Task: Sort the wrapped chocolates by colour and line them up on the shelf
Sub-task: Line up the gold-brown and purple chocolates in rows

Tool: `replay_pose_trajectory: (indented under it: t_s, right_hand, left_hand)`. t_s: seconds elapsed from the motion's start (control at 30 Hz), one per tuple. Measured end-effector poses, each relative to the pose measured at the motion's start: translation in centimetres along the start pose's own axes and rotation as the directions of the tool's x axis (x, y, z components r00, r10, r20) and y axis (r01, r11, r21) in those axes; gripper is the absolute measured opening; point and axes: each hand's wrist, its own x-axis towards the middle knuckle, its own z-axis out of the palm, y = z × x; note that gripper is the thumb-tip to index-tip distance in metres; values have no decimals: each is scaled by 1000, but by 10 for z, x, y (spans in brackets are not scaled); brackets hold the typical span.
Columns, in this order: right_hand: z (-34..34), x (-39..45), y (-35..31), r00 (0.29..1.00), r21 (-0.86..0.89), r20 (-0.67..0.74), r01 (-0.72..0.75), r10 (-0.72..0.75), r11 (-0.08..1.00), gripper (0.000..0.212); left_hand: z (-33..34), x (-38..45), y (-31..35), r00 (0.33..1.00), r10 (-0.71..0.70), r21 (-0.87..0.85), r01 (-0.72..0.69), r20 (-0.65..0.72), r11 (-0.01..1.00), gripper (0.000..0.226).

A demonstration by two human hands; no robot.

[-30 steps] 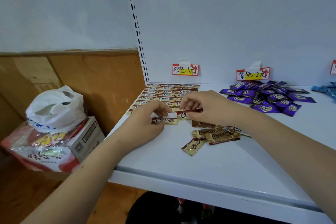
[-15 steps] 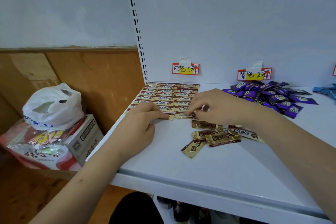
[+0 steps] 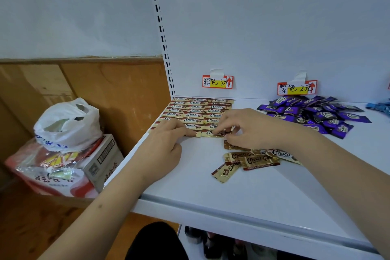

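Note:
Brown-and-gold Choco chocolates (image 3: 196,110) lie in neat rows at the shelf's back left, under a brown price label (image 3: 217,82). My left hand (image 3: 166,141) presses flat fingers on the front-row chocolate (image 3: 197,133) in the middle column. My right hand (image 3: 251,129) pinches the end of the front-row brown chocolate (image 3: 214,133) in the right column, which lies on the shelf. Several loose brown chocolates (image 3: 253,160) sit in a small heap just below my right hand. A heap of purple chocolates (image 3: 316,114) lies under the purple label (image 3: 296,88).
The white shelf (image 3: 232,196) has bare surface toward its front edge. Blue chocolates (image 3: 379,106) show at the far right edge. Left of the shelf, a white plastic bag (image 3: 67,124) sits on a carton (image 3: 101,160) against a wooden wall panel.
Both hands carried a brown chocolate each back to the grid's front row and laid them down. They now rest on those chocolates; the loose heap is unchanged.

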Motion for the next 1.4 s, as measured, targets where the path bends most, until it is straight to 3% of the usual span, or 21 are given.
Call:
replay_pose_trajectory:
  t_s: [0.13, 0.23, 0.37, 0.97, 1.13, 1.2, 1.3, 1.4]
  right_hand:
    - [0, 0, -1, 999, 26, -32, 17, -16, 1000, 35]
    - [0, -1, 2, 995, 15, -101, 25, -23, 1000, 33]
    - [1, 0, 9, 996, -35, -88, -2, -1, 999, 33]
    - [4, 3, 11, 999, -5, -21, -50, 50, 999, 32]
    - [-6, -5, 12, 996, 61, -74, -53, 57, 997, 30]
    - [-15, -10, 14, 992, 105, -100, -69, 79, 992, 20]
    - [-25, -16, 18, 991, 122, -29, -124, 128, 985, 10]
    - [-25, -19, 17, 980, 98, 96, -186, 177, 978, 26]
  left_hand:
    - [-1, 0, -2, 988, -103, -25, 101, -112, 995, 47]
    - [-2, 1, -4, 938, -251, -24, 253, -239, 967, 43]
    - [-3, 1, -5, 908, -331, -9, 340, -256, 940, 40]
    - [-2, 4, -6, 917, -354, 45, 368, -184, 929, 35]
    - [-3, 3, 2, 941, -240, 43, 257, -239, 965, 30]
    - [-7, 0, 13, 971, -165, -108, 148, -171, 983, 29]
    - [-14, -6, 35, 986, -136, -346, 162, 100, 924, 22]
    - [-10, -11, 56, 976, -50, -300, 114, 214, 947, 18]
